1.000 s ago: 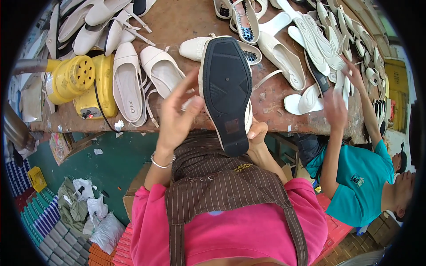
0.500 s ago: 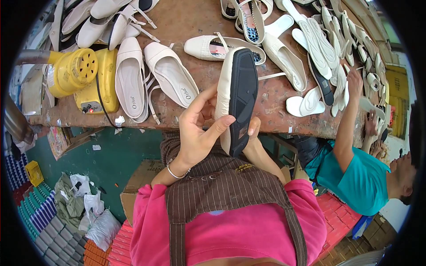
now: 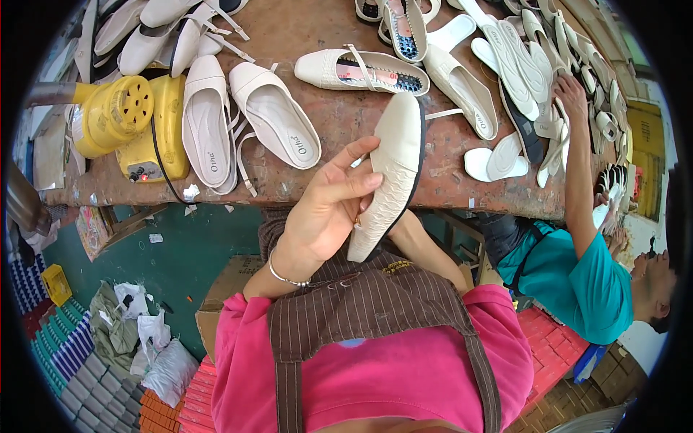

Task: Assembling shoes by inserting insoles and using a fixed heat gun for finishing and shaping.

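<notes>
Left grip (image 3: pixel 323 207) pinches cream shoe (image 3: pixel 394 162); right grip hidden, state indeterminable. Apparent step: inspection. Next move likely requires steady support.

dark lettering (image 3: pixel 213 160) stands on pale insoles (image 3: pixel 208 130), yellow lettering (image 3: pixel 396 267) on the brown apron (image 3: pixel 375 310).

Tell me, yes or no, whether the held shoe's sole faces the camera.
No, the shoe in the left hand has its cream side toward the camera, with only a thin dark edge showing.
</notes>
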A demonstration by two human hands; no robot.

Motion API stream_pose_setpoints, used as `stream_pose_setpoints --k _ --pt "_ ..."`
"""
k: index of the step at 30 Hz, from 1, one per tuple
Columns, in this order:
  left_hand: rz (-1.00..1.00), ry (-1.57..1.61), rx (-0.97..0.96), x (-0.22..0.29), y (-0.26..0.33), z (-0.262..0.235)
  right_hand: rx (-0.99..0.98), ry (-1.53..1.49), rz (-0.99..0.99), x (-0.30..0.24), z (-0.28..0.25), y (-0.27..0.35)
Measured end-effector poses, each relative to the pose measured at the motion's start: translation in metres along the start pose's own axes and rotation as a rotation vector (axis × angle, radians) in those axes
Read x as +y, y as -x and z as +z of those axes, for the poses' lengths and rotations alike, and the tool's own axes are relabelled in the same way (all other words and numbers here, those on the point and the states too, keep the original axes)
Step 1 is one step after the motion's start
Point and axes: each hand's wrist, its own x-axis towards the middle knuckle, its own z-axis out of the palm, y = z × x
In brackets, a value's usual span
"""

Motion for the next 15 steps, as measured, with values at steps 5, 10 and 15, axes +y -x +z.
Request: stream_pose_setpoints --k 5,10,15 --pt "-0.040 0.135 0.035 -0.008 -0.006 -0.004 0.593 0.520 -0.006 0.008 0.020 -0.007" --pt "0.144 0.057 0.012 -0.020 -0.008 -0.004 0.694 0.440 0.228 0.015 -0.026 0.009" --pt "0.286 -0.055 -0.017 -0.019 -0.009 -0.003 0.569 0.413 0.235 0.024 -0.051 0.011"
